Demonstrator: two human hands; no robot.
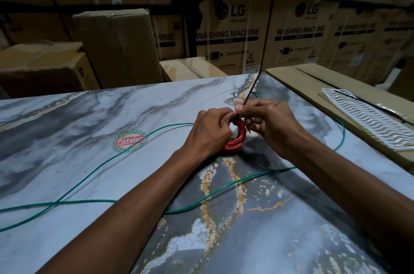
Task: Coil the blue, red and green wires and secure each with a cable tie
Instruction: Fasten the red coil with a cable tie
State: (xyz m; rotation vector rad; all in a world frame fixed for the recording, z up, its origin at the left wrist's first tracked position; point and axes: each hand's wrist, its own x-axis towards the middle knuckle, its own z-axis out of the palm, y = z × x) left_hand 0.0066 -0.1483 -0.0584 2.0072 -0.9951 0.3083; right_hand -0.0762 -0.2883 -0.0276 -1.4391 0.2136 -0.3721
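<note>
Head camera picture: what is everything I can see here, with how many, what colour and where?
coiled red wire: one, red, on the marbled tabletop between both hands
black cable tie: one, black, thin strip rising from the coil's top, pinched by the right hand
loose green wire: one, green, uncoiled, trailing across the tabletop left and right of the arms
marbled tabletop: one, grey-blue with gold veins, fills the foreground
round Patels sticker: one, red and green, on the tabletop left of the hands
white wavy plastic grille: one, white, on a flat cardboard box at right
cardboard boxes: many, brown, stacked behind
blue wire: not visible
left hand: grips the coil
right hand: pinches the tie
</note>
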